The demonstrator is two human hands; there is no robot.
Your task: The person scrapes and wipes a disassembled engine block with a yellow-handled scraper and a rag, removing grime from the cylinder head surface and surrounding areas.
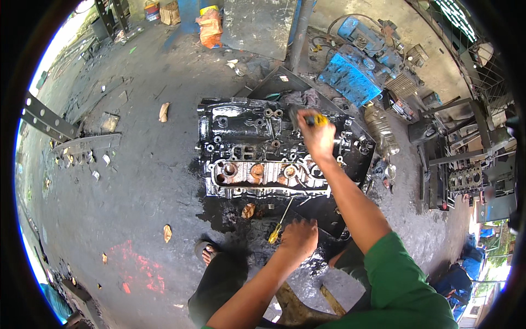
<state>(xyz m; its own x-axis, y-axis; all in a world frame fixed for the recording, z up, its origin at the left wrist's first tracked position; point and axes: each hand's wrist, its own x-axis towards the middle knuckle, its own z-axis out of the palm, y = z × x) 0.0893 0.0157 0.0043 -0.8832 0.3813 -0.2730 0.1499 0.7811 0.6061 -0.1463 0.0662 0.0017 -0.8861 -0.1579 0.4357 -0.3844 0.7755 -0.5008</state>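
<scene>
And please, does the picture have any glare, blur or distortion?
All in the head view: daylight burns out the left rim; glare streaks the black engine part; the right hand and its yellow-handled tool look blurred; edges bend near the rim, and the corners are dark.

Blown-out daylight at left rim, glare on glossy engine part (238,130), fisheye-bent edges, black corners
</scene>
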